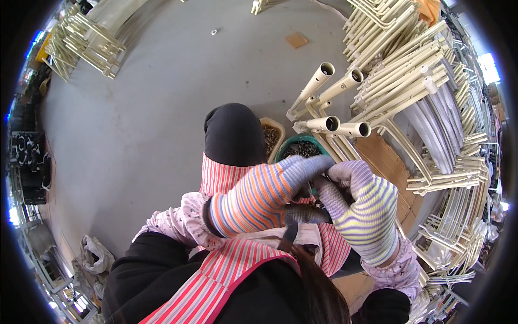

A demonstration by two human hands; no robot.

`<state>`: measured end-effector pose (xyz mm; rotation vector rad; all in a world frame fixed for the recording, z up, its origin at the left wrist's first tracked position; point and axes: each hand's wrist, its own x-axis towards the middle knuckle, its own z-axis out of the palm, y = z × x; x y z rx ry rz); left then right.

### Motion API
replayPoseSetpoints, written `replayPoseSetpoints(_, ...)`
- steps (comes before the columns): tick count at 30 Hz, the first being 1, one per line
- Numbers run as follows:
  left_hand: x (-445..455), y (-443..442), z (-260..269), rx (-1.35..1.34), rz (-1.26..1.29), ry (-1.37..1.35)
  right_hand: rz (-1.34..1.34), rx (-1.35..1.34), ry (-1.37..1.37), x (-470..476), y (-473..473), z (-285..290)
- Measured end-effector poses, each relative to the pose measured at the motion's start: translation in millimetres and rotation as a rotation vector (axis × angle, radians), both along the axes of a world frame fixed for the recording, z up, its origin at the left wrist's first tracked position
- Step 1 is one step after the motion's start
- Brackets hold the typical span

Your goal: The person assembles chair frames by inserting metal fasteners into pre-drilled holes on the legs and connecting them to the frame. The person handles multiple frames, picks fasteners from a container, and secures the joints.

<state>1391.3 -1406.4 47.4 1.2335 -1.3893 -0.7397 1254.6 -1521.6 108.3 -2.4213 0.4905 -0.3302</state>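
Note:
My left hand (pixel 263 194), in a knit glove striped orange and blue, is bent with its fingertips close to those of my right hand (pixel 358 206), in a yellow and purple striped glove. The fingers meet over my lap; whether something small is between them cannot be told. Just beyond them stands a green tub (pixel 279 152) of small dark parts, with a cream container (pixel 279 123) of small brownish parts beside it. Cream-painted metal tube frames (pixel 313 87) rise with open round ends behind the tub.
Stacked cream tube frames (pixel 396 93) crowd the right side, some with grey curved pieces (pixel 433 125). Flat cardboard (pixel 380 162) lies beneath on the grey floor. More frames (pixel 91 44) stand at the far left. A cardboard scrap (pixel 296 39) and a small white ring (pixel 214 32) lie ahead.

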Motion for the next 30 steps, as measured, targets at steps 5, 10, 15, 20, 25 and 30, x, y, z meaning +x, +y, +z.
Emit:
replayPoseSetpoints(5, -11, -1, -14, -0.056, -0.030, -0.032, -0.175, 0.394, 0.137, -13, 1, -5)
replayPoseSetpoints(10, -8, -5, -12, -0.019, -0.110, 0.043, -0.154, 0.484, 0.188, -15, 0, -1)
replayPoseSetpoints(15, -4, -5, -6, 0.047, -0.108, -0.062, -0.192, 0.334, 0.195, -14, 1, -8)
replayPoseSetpoints(20, -1, -7, -2, 0.136, -0.110, -0.129, -0.167, 0.294, 0.251, -10, -5, -2)
replayPoseSetpoints(25, 0, -8, 2, 0.105, -0.077, 0.243, -0.202, 0.608, 0.061, -13, -7, 11)
replayPoseSetpoints(30, -19, -10, -12, 0.305, -0.100, 0.779, -0.369, 0.619, -0.016, -21, 3, -13)
